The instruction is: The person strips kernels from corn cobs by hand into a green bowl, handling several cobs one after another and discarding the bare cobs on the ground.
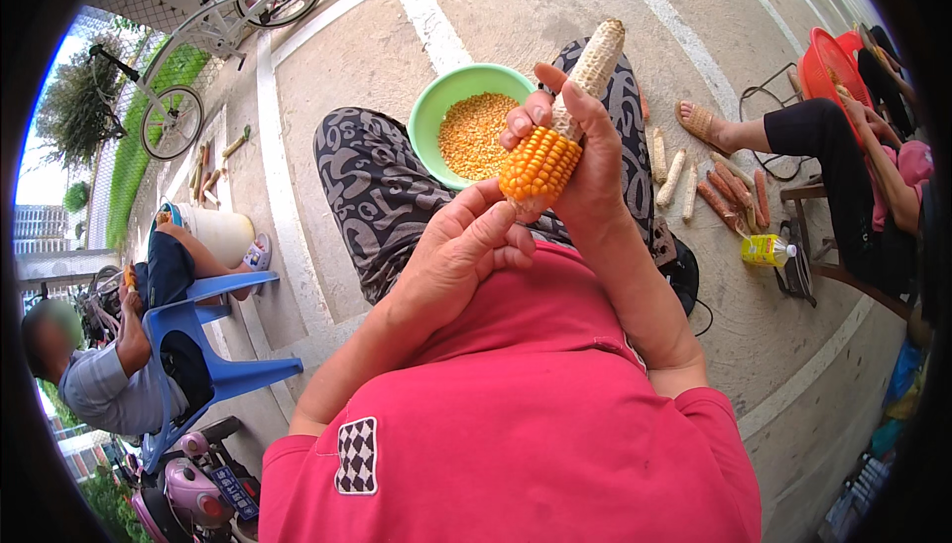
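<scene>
An ear of orange maize [541, 167] is held upright and tilted in front of my chest, its lower part still covered in kernels. Above it a bare whitish cob [601, 56] runs up through my right hand [595, 145]; I cannot tell whether it is the ear's own shelled part or a separate cob. My right fingers and thumb wrap around both. The thumb and fingertips of my left hand [468, 242] hold the ear's lower end. Beyond my hands, between my knees, a light green plastic basin [428, 100] contains loose maize kernels [476, 137].
Several shelled cobs [673, 177] lie on the concrete at right, near a yellow-labelled bottle [766, 251]. A seated person with a red basin [822, 67] is further right. At left, another person sits on a blue plastic chair [216, 357] beside a white bucket [223, 229]; a bicycle [212, 22] stands beyond.
</scene>
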Demonstrator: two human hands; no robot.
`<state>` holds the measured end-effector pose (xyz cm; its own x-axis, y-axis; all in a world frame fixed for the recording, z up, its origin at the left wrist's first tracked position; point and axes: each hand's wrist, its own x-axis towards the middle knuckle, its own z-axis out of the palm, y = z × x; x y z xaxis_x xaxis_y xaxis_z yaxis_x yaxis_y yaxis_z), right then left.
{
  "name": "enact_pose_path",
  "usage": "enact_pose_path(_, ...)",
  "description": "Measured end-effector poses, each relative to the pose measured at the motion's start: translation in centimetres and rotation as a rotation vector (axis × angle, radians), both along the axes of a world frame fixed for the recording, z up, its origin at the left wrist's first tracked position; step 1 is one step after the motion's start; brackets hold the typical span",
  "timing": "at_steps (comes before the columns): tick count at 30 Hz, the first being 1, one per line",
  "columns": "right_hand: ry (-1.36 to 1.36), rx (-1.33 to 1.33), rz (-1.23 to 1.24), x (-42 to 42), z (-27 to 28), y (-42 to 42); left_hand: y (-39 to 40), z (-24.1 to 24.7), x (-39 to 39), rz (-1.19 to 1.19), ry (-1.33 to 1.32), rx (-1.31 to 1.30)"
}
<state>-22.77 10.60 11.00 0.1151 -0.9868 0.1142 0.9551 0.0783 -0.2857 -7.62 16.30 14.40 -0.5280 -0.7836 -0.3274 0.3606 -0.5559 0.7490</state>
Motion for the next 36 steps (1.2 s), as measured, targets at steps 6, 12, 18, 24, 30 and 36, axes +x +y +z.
enact_pose_path(6, 0.188, -0.066, -0.124, 0.1, 0.2, 0.2, 0.0, -0.1, 0.2, -0.02, 0.045, 0.013)
enact_pose_path(12, 0.293, -0.087, -0.184, 0.3, 0.1, 0.2, 0.2, 0.4, -0.3, -0.005, -0.007, 0.064)
enact_pose_path(18, 0.475, -0.108, -0.157, 0.4, 0.5, 0.9, 0.4, 0.1, -0.4, -0.021, -0.114, 0.015)
enact_pose_path(24, 0.45, -0.064, -0.138, 0.2, 0.5, 0.8, 0.6, 0.6, -0.8, -0.038, -0.243, -0.055)
enact_pose_path(30, 0.625, -0.073, -0.138, 0.7, 0.7, 1.2, 0.6, 1.2, -0.8, -0.076, -0.433, -0.109)
enact_pose_path(36, 0.659, -0.088, -0.129, 0.9, 1.0, 1.3, 0.1, 1.5, -0.5, -0.121, -0.447, -0.09)
